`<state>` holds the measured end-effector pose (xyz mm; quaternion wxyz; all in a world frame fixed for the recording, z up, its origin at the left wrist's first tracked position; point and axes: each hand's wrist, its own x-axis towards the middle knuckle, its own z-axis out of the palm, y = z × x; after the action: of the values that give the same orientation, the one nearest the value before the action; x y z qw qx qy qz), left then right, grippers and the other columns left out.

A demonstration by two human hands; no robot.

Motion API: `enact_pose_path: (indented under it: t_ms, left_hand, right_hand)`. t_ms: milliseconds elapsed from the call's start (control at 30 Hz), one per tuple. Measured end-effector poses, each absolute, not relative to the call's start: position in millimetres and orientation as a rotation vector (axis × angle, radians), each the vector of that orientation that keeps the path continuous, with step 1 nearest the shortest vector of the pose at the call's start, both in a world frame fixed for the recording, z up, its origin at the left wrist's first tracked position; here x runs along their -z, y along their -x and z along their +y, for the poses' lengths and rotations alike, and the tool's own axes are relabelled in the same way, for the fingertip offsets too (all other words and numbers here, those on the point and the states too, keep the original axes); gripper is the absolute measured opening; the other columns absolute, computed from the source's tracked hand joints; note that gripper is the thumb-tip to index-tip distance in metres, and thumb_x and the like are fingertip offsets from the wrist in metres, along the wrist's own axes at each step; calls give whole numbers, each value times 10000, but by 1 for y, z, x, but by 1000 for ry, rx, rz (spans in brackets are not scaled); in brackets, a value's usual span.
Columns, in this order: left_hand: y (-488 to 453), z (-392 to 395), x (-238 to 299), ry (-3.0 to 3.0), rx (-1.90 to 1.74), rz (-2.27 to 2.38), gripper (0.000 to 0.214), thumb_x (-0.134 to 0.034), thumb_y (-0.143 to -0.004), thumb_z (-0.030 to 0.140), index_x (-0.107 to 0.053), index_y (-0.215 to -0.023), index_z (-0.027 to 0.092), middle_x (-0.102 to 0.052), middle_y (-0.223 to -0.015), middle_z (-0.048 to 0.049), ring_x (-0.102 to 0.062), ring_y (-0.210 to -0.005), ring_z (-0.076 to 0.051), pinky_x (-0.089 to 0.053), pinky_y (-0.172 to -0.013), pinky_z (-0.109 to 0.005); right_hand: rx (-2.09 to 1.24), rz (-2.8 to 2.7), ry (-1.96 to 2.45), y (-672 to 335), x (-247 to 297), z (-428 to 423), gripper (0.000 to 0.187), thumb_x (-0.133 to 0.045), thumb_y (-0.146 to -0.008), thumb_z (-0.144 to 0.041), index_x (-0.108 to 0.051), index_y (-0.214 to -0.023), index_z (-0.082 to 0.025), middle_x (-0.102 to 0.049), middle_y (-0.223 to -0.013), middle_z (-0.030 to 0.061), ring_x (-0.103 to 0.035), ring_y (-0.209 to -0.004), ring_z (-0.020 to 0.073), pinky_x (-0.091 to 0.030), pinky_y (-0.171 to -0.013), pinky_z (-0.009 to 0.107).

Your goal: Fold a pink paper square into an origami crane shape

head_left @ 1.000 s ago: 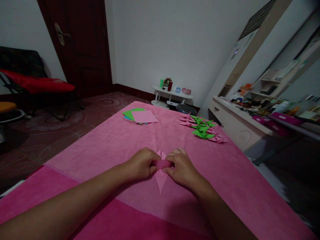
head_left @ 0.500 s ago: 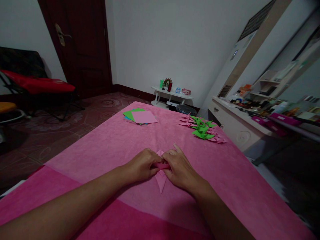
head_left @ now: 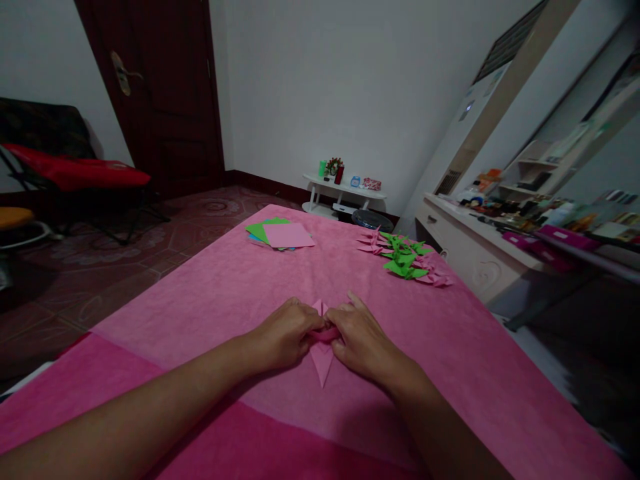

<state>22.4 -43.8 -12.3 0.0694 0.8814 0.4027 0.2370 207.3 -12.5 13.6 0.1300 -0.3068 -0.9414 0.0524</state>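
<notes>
A pink sheet of origami paper, folded to a long diamond shape, lies on the pink cloth with one point toward me. My left hand pinches its left side near the middle. From the other side, my right hand grips the paper, its little finger raised. Between the two thumbs a darker pink flap is bent up, and the fingers cover most of the fold. Farther off to the right sit several folded paper cranes, green and pink.
A stack of coloured paper squares rests toward the far left of the cloth. Beyond the far edge stands a low white shelf. A cluttered dressing table is on the right, and a red folding chair is at left.
Both hands keep their hold on the folded paper. The thumbs have shifted slightly inward at the flap, which now looks more curved. Elsewhere things stay put.
</notes>
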Motion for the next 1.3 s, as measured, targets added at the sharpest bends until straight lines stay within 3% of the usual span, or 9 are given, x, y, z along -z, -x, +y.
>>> enact_pose_path:
  t_ms: [333,567,833,1000,1167,1300]
  left_hand:
    - [-20,-45,14,-2636,-698,1252,147,-534,-731,61,-621,-784,166,-677,-767,-32,-601,-723,-161,-361,-697,-272]
    - [-24,-46,13,-2629,-747,1313,64,-589,-773,144,-619,-719,163,-658,-691,-16,-583,-665,-142,-351,-688,-275]
    - [-26,-50,13,-2663,-759,1343,62,-575,-814,163,-602,-758,164,-651,-712,-17,-573,-680,-138,-343,-709,-282]
    - [-28,-49,12,-2684,-787,1305,142,-524,-867,229,-616,-781,163,-647,-711,-30,-561,-667,-137,-350,-714,-287]
    - [-17,-44,12,-2462,-764,1183,142,-497,-668,10,-547,-630,138,-558,-596,14,-466,-547,-89,-328,-567,-213]
    - [-4,-39,10,-2296,-756,1127,161,-458,-597,-3,-528,-636,136,-520,-590,34,-455,-555,-81,-311,-539,-188]
  right_hand:
    - [-87,-2747,943,-208,-11,-12,257,-504,-648,-28,-607,-832,-174,-633,-784,33,-569,-799,171,-183,-1083,371]
    - [-104,-2727,959,-203,-16,-15,103,-555,-716,-131,-583,-797,-188,-627,-753,18,-564,-761,172,-208,-1067,379]
    - [-59,-2751,959,-205,-16,-16,234,-501,-651,-42,-565,-823,-188,-620,-760,20,-558,-785,176,-219,-1056,367]
    - [-73,-2752,961,-203,-18,-17,235,-490,-657,-36,-558,-824,-186,-625,-778,32,-542,-798,186,-296,-974,356]
    - [-210,-2726,987,-208,-17,-14,277,-440,-630,26,-546,-779,-181,-613,-780,35,-533,-804,176,-369,-821,287]
    - [-523,-2608,929,-215,-19,-9,342,-432,-621,31,-560,-854,-184,-625,-844,21,-551,-819,159,-399,-748,242]
